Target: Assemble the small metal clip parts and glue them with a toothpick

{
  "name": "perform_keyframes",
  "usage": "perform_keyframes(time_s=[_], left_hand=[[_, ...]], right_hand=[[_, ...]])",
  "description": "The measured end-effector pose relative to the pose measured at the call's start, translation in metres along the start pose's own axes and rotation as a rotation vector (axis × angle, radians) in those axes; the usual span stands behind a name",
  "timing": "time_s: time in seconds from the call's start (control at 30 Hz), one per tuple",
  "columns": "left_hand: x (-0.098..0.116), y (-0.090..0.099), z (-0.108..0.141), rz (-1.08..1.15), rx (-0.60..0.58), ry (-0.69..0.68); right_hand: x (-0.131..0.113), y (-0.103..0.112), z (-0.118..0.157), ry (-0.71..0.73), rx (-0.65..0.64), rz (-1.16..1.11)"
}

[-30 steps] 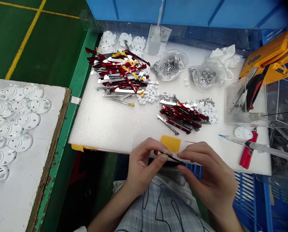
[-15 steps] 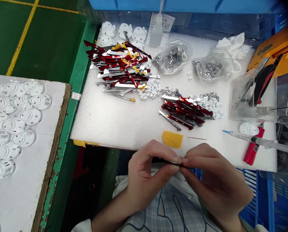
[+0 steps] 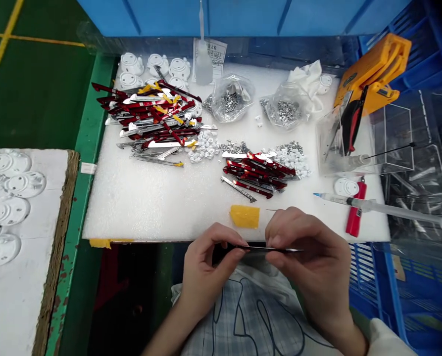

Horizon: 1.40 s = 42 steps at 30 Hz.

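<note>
White foam sheet (image 3: 146,205) tops the bench in the head view, and the thin dark strip (image 3: 257,248) is held at its near edge, about level, spanning the gap between 2 hands. The left hand (image 3: 206,269) is closed in a pinch, thumb and index fingertip on the strip's left part. The right hand (image 3: 315,262) is closed to a narrow pinch too, fingertips above and thumb below, with the strip's shiny right end poking out past them. Whether any small part sits under those fingertips cannot be told.

Such a slender piece looks easy to bend, so a light pinch at 2 points probably serves better than hard force from 1 side. The left hand likely does best as steady anchor, leaving fine pressure to the right thumb. Anything dropped short of the foam could be lost, so a grip over it seems safer. The yellow tape piece (image 3: 245,216) lies just beyond the fingers; the red-and-silver strips (image 3: 258,174) and white caps (image 3: 298,164) lie farther back.
</note>
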<state>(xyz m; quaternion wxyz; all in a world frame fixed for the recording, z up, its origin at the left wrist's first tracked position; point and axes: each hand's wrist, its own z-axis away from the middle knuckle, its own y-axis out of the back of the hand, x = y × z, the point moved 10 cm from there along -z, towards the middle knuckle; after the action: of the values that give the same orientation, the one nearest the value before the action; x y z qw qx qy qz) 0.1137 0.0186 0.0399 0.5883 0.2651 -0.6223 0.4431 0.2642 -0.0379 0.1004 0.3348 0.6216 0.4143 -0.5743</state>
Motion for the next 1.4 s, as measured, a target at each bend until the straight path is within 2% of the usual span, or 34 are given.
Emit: perform_keyframes(time_s=[0.17,0.47,0.93,1.03,1.17,1.23,1.33,1.4], left_hand=[[-0.004,-0.004,0.003,-0.035,-0.04,0.037],[0.004,-0.004,0.003,-0.082,-0.033,-0.004],[0.034,0.002,0.006,-0.196,0.043,-0.207],[0.04,-0.002,0.008,-0.226,0.031,-0.258],[0.048,-0.017,0.013,-0.262,-0.111,-0.352],[0.049,-0.018,0.012,-0.233,-0.137,-0.349],[0.049,-0.002,0.003,-0.21,-0.01,-0.262],[0.051,0.003,-0.004,-0.224,0.042,-0.22]], right_hand=[[-0.01,-0.01,-0.007,0.079,-0.038,0.051],[-0.014,-0.007,-0.004,0.107,-0.025,0.071],[-0.017,-0.003,-0.004,0.122,0.004,0.015],[-0.011,-0.004,-0.004,0.085,-0.007,-0.041],[0.007,-0.007,-0.005,-0.035,-0.048,-0.151],[0.017,-0.009,-0.004,-0.129,-0.074,-0.201],[0.025,-0.017,-0.001,-0.248,-0.138,-0.24],[0.022,-0.023,-0.001,-0.255,-0.198,-0.205]])
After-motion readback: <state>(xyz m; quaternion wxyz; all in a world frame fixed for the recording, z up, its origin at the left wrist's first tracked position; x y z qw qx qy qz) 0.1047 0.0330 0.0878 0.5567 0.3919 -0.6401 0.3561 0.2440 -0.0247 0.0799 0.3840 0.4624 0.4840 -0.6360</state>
